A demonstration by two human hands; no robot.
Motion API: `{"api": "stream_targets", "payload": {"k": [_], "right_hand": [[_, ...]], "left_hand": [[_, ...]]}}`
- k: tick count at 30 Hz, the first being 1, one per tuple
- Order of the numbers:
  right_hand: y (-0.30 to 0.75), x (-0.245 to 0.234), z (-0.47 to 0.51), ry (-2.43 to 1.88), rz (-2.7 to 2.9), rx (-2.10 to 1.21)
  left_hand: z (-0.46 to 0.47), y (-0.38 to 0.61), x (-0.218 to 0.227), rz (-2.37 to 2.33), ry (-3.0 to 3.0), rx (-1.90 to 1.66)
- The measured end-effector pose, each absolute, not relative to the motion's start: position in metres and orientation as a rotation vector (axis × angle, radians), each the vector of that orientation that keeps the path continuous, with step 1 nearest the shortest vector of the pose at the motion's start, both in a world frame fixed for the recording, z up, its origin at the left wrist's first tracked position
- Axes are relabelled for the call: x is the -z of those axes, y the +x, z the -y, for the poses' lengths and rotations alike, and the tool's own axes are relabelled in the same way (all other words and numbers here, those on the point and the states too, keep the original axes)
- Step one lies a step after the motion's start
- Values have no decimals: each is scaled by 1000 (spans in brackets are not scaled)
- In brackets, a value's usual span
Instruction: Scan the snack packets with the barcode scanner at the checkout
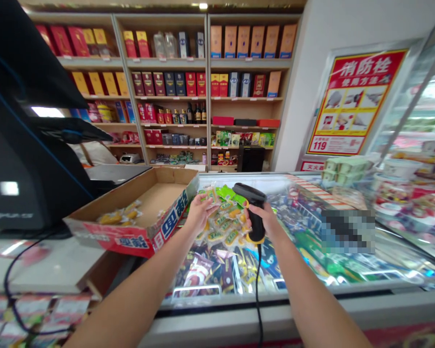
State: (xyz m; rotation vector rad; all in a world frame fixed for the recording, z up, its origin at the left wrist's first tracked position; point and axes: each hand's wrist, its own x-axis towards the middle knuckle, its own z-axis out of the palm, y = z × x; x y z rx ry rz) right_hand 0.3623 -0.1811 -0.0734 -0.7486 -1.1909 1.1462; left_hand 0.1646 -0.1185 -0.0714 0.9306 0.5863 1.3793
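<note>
My right hand (267, 215) is wrapped round the grip of a black and yellow barcode scanner (255, 227), whose head points left. From the scanner a black cable (258, 290) hangs down over the front edge. Pinched in my left hand (200, 211) is a small clear snack packet (213, 194), just left of the scanner head. Beneath both hands lies a pile of similar yellow-labelled packets (226, 223) on the freezer's glass top. Green packets (226, 193) lie behind that pile. An open cardboard box (112, 241) stands left of my left hand, with several packets (125, 213) inside.
The glass-topped freezer (348, 294) holds many wrapped goods. At the left stands a black checkout terminal (32, 159) on a white counter (54, 270). Light green cartons (344, 169) sit at the right. Shelves (166, 62) of boxed goods line the back wall.
</note>
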Motion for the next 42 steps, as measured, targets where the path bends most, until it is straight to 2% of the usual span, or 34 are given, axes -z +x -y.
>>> {"api": "stream_targets", "payload": {"k": [8, 27, 33, 42], "right_hand": [[359, 74, 183, -780, 1483, -1190], [357, 72, 184, -786, 1540, -1165], [355, 71, 187, -785, 1447, -1198], [378, 58, 188, -635, 889, -1121]], "left_hand": [[110, 148, 95, -779, 1164, -1570], [116, 162, 97, -848, 1312, -1573], [115, 161, 98, -867, 1368, -1551], [132, 172, 89, -979, 1796, -1314]]}}
